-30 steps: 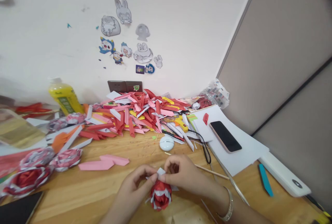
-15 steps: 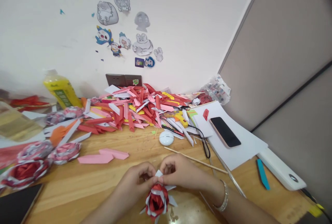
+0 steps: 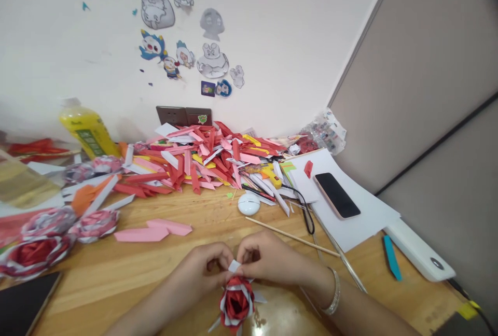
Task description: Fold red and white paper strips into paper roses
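Observation:
A red and white paper rose [image 3: 237,302] is held low over the table, its swirled face turned toward me. White folded tips stick out around its edge. My left hand [image 3: 212,266] pinches the rose's upper edge from the left, thumb and fingers pressed together. From the other side, my right hand [image 3: 264,261], with a bracelet [image 3: 335,292] at the wrist, pinches the same edge. Between the two hands a white paper flap [image 3: 234,266] stands up. The fingers partly hide the rose's top and the strips behind it.
Folded red, pink, white and yellow paper strips [image 3: 210,157] lie heaped along the wall. A yellow glue gun [image 3: 271,175], white round case [image 3: 248,204] and wooden stick [image 3: 291,235] are beyond my hands. Finished paper roses [image 3: 35,255] sit left; a phone [image 3: 337,195] lies on white paper right.
The rose has turned slightly and the white flap between my fingers looks lower and blunter. Both hands keep their pinch. The view has tilted down a little.

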Available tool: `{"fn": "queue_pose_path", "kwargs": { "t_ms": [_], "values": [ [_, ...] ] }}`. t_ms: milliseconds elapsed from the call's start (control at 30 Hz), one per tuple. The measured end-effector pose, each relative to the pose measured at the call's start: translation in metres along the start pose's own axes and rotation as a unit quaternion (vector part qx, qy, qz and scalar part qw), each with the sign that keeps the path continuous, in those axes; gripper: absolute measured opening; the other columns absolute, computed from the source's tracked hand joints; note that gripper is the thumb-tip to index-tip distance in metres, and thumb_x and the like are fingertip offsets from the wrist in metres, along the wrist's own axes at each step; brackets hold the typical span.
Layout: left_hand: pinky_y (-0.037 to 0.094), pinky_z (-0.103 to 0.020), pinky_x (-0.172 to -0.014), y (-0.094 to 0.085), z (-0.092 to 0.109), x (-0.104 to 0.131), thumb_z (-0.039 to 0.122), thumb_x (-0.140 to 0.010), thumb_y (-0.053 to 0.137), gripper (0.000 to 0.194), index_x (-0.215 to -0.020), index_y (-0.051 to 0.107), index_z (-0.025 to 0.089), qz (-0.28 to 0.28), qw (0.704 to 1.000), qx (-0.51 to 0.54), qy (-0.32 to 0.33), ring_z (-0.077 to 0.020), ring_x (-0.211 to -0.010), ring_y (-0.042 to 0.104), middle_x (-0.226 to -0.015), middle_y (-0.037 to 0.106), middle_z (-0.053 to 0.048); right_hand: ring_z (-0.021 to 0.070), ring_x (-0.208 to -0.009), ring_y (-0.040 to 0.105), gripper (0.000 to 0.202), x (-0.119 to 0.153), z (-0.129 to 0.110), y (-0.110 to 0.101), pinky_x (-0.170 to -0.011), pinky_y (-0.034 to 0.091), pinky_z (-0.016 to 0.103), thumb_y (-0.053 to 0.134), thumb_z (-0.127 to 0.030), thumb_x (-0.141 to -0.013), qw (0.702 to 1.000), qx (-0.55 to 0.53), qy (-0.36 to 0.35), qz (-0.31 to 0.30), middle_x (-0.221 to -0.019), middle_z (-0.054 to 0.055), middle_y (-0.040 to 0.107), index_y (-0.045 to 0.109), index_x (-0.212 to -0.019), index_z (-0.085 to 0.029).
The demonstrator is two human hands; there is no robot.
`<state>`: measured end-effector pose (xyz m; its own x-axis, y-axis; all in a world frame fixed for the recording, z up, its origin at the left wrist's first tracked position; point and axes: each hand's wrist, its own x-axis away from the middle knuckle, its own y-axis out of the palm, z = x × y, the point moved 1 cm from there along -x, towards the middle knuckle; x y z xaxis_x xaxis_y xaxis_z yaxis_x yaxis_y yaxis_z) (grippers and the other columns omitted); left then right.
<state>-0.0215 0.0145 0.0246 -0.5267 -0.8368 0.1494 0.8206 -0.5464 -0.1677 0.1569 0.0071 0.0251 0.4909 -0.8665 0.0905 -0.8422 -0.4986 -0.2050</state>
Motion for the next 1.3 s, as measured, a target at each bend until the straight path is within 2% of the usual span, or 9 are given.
{"fn": "queue_pose_path", "kwargs": {
  "t_ms": [167,500,633,767,833,933,1000,1133,1300],
  "values": [
    [0.042,-0.020,-0.050,0.001,-0.002,0.001,0.027,-0.066,0.067,0.011,-0.064,0.061,0.018,-0.006,0.999,-0.036,-0.007,-0.0145,-0.056,0.056,-0.060,0.064,0.001,0.0072,-0.054,0.051,0.005,0.002,-0.001,-0.001,-0.051,0.038,0.017,0.068,-0.011,-0.071,0.999,0.038,0.001,-0.020,-0.062,-0.005,0.059,0.064,-0.071,-0.015],
    [0.045,-0.021,-0.054,-0.006,-0.005,-0.003,0.026,-0.072,0.060,0.011,-0.065,0.063,0.018,-0.007,0.997,-0.071,0.003,-0.0141,-0.060,0.058,-0.063,0.064,0.001,0.0078,-0.052,0.050,0.008,0.000,-0.004,0.006,-0.048,0.035,0.016,0.068,-0.010,-0.070,0.990,0.126,-0.010,0.063,-0.059,-0.004,0.059,0.065,-0.064,-0.015],
    [0.051,-0.031,-0.083,-0.021,0.002,0.000,0.027,-0.082,0.056,0.021,-0.095,0.072,0.024,-0.066,0.996,-0.047,0.024,-0.0199,-0.092,0.068,-0.098,0.074,-0.002,0.0086,-0.053,0.050,0.009,-0.004,-0.001,-0.002,-0.049,0.035,0.018,0.069,-0.015,-0.070,0.992,0.079,-0.006,0.103,-0.058,-0.004,0.059,0.063,-0.063,-0.015],
    [0.041,-0.039,-0.104,-0.026,-0.006,0.004,0.022,-0.076,0.069,0.059,-0.131,0.053,0.036,-0.121,0.991,0.016,0.048,-0.0225,-0.124,0.054,-0.135,0.059,0.000,0.0093,-0.054,0.050,0.012,-0.009,-0.001,-0.007,-0.052,0.037,0.020,0.067,-0.023,-0.072,0.988,0.001,0.013,0.151,-0.060,-0.003,0.059,0.060,-0.065,-0.015],
    [0.047,-0.040,-0.099,-0.020,-0.016,0.002,0.019,-0.065,0.078,0.075,-0.134,0.050,0.034,-0.072,0.994,0.026,0.075,-0.0265,-0.125,0.053,-0.137,0.056,-0.004,0.0101,-0.055,0.052,0.014,-0.011,-0.001,-0.006,-0.054,0.039,0.021,0.067,-0.025,-0.072,0.985,-0.026,0.018,0.167,-0.061,-0.002,0.060,0.060,-0.066,-0.015],
    [0.055,-0.039,-0.089,-0.006,-0.030,-0.002,0.018,-0.063,0.076,0.059,-0.120,0.063,0.026,0.074,0.989,-0.041,0.121,-0.0292,-0.112,0.063,-0.124,0.066,-0.010,0.0118,-0.056,0.055,0.012,-0.011,-0.001,-0.004,-0.054,0.041,0.022,0.067,-0.023,-0.070,0.983,-0.037,0.031,0.179,-0.061,-0.001,0.062,0.061,-0.065,-0.015],
    [0.057,-0.036,-0.083,0.000,-0.032,-0.004,0.015,-0.061,0.075,0.053,-0.112,0.068,0.023,0.127,0.980,-0.074,0.136,-0.0282,-0.102,0.068,-0.115,0.071,-0.011,0.0137,-0.059,0.059,0.008,-0.010,-0.003,-0.003,-0.056,0.044,0.023,0.065,-0.022,-0.071,0.982,-0.037,0.029,0.182,-0.064,0.001,0.066,0.064,-0.066,-0.015],
    [0.060,-0.034,-0.078,-0.001,-0.021,-0.005,0.013,-0.057,0.074,0.045,-0.101,0.071,0.021,0.191,0.954,-0.137,0.187,-0.0250,-0.086,0.072,-0.097,0.075,-0.009,0.0180,-0.074,0.066,0.014,-0.007,-0.011,-0.005,-0.069,0.049,0.028,0.062,-0.024,-0.076,0.985,-0.014,-0.033,0.169,-0.081,0.005,0.073,0.074,-0.078,-0.017],
    [0.059,-0.036,-0.080,-0.004,-0.014,-0.005,0.019,-0.061,0.077,0.039,-0.100,0.070,0.022,0.236,0.897,-0.241,0.285,-0.0251,-0.087,0.071,-0.093,0.075,-0.007,0.0196,-0.081,0.065,0.017,-0.003,-0.023,-0.007,-0.078,0.045,0.033,0.061,-0.023,-0.082,0.965,0.132,-0.161,0.162,-0.086,0.006,0.075,0.077,-0.085,-0.021]
  ]
}}
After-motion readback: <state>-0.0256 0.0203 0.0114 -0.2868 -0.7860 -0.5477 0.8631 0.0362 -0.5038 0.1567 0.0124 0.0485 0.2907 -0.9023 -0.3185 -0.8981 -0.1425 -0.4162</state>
